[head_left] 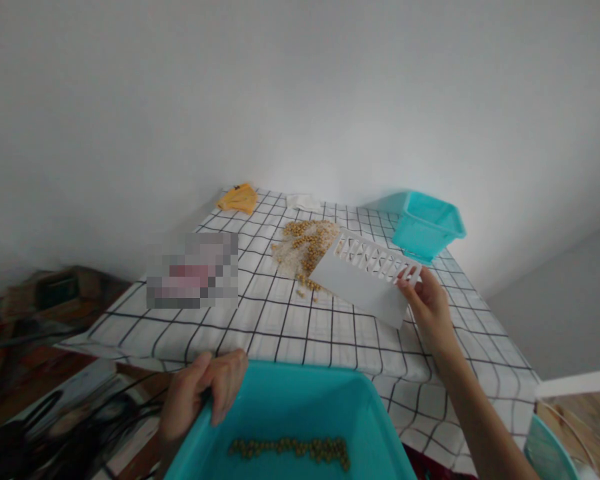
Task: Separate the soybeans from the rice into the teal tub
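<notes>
My left hand (207,387) is closed over the left rim of a turquoise plastic bin (305,383) at the table's front edge. A row of small round beans (290,448) lies on the bin's floor. In my right hand (427,307), fingers and thumb pinch the slotted right end of a flat white plastic panel (363,283). The panel stands tilted over the table, its left corner beside a mixed pile of yellow beans (313,247) and pale, rice-like grains (286,260). It hides part of the pile.
A smaller turquoise bin (425,227) stands at the back right of the checked tablecloth (260,320). A yellow cloth (239,199) and a white cloth (303,201) lie near the wall. A blurred-out item (193,270) is at left. Cables and clutter (80,427) sit below left.
</notes>
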The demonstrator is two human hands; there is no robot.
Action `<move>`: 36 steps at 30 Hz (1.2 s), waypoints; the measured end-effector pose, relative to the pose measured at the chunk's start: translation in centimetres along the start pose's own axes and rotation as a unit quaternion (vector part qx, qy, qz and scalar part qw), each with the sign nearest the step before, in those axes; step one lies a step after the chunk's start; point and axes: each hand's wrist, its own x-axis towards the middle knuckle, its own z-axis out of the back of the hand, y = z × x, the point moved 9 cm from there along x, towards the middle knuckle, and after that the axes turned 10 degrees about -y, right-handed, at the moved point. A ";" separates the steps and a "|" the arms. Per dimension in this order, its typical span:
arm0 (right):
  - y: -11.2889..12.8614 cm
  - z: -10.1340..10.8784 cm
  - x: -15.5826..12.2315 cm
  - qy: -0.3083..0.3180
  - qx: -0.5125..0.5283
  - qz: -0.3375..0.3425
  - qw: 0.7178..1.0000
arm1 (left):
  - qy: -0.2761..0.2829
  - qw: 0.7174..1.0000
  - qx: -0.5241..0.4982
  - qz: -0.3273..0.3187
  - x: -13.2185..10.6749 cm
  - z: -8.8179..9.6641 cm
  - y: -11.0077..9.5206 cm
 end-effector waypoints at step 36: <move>-0.7 -0.9 0.0 0.027 -0.018 -0.018 0.999 | 0.013 1.000 0.002 -0.006 -0.1 -0.2 -0.3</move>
